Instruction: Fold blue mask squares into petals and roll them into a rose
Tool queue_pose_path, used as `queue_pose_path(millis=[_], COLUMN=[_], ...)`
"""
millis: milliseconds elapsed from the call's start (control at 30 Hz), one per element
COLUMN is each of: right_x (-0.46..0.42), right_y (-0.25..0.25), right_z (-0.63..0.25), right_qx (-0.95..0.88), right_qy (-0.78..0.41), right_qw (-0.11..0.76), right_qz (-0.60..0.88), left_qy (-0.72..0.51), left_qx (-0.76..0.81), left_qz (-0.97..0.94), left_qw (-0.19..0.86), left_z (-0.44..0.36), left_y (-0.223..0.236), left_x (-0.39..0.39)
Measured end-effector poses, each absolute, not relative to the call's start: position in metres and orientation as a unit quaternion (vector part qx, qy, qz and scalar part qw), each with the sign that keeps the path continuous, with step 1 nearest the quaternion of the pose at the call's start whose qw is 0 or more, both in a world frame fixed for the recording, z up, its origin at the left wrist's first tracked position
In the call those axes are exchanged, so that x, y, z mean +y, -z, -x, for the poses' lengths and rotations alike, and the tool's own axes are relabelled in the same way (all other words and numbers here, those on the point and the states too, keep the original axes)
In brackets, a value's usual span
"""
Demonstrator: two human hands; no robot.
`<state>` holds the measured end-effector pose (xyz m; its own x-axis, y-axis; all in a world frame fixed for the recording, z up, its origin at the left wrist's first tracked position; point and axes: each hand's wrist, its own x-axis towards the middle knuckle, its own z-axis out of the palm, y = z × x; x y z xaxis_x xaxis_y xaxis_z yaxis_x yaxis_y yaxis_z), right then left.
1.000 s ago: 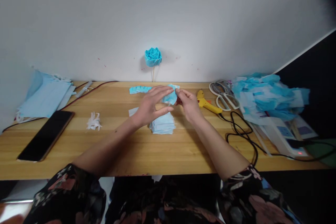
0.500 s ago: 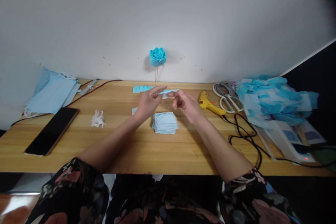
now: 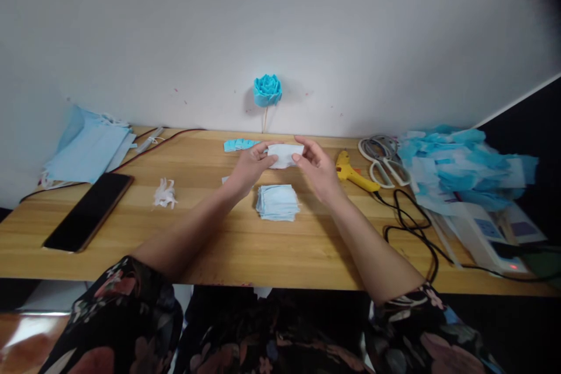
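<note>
Between my two hands is a small white piece of mask fabric [image 3: 283, 156], held up above the table with its flat face towards me. My left hand [image 3: 251, 169] pinches its left end, thumb in front. At the right end, my right hand [image 3: 318, 168] grips it with the thumb in front and the fingers behind. Below lies a stack of pale blue fabric squares [image 3: 277, 203]. Behind my left hand is a row of folded bright blue pieces [image 3: 239, 145]. A blue fabric rose [image 3: 267, 91] on a thin stick stands against the wall.
Left on the wooden table [image 3: 210, 245] are face masks [image 3: 90, 146], a phone [image 3: 89, 212] and white scraps [image 3: 165, 193]. On the right lie a yellow glue gun [image 3: 355, 174], scissors [image 3: 389, 172], black cable [image 3: 412, 223], a blue and white fabric heap [image 3: 464, 166] and a white device [image 3: 482, 234].
The fabric piece has turned from nearly edge-on to showing its white face. My right fingers, curled before, now hold its right end, and the left hand has closed on the other end.
</note>
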<state>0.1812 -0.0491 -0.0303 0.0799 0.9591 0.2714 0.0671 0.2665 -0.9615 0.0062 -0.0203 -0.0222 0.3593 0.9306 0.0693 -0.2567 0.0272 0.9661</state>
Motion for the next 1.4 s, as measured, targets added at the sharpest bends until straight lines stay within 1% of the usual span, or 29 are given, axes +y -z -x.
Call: queue_pose_path(millis=[67,133,300,500,633,733,833,900,1000,1100,1233,1400], right_x=[-0.049,-0.05,-0.052,-0.05,-0.047,-0.046,-0.046,-0.048,-0.051,-0.052,-0.051,-0.049], right_y=[0.03,0.029,0.025,0.03,0.034,0.036,0.032,0.028,0.021,0.019,0.022,0.025], right_z=[-0.182,-0.183,-0.183,-0.179,-0.181,-0.186,-0.192,-0.195,-0.195,-0.193,-0.193,-0.194], right_qx=[-0.551,-0.541,-0.546,-0.552,-0.58,-0.621,-0.676,-0.721,-0.765,-0.775,-0.78,-0.776], right_qy=[-0.386,-0.407,-0.456,-0.443,-0.43,-0.366,-0.211,-0.094,0.023,0.056,0.039,0.02], right_qw=[0.574,0.575,0.546,0.536,0.518,0.501,0.497,0.485,0.464,0.451,0.439,0.455], right_qz=[0.467,0.459,0.443,0.459,0.458,0.479,0.501,0.487,0.446,0.439,0.444,0.436], left_qy=[-0.466,-0.477,-0.497,-0.486,-0.507,-0.523,-0.514,-0.504,-0.496,-0.489,-0.471,-0.464], left_qx=[0.325,0.327,0.327,0.333,0.339,0.352,0.356,0.351,0.338,0.328,0.321,0.318], left_qz=[-0.526,-0.525,-0.521,-0.527,-0.512,-0.483,-0.464,-0.455,-0.442,-0.439,-0.448,-0.45], left_qw=[0.633,0.624,0.612,0.613,0.605,0.607,0.627,0.645,0.667,0.678,0.688,0.693], left_z=[-0.006,-0.005,-0.006,-0.007,-0.006,-0.003,-0.001,0.0,0.0,-0.001,-0.002,-0.004], left_y=[0.022,0.022,0.025,0.024,0.023,0.025,0.024,0.022,0.019,0.018,0.02,0.021], left_x=[-0.02,-0.019,-0.017,-0.019,-0.018,-0.014,-0.012,-0.012,-0.014,-0.016,-0.017,-0.019])
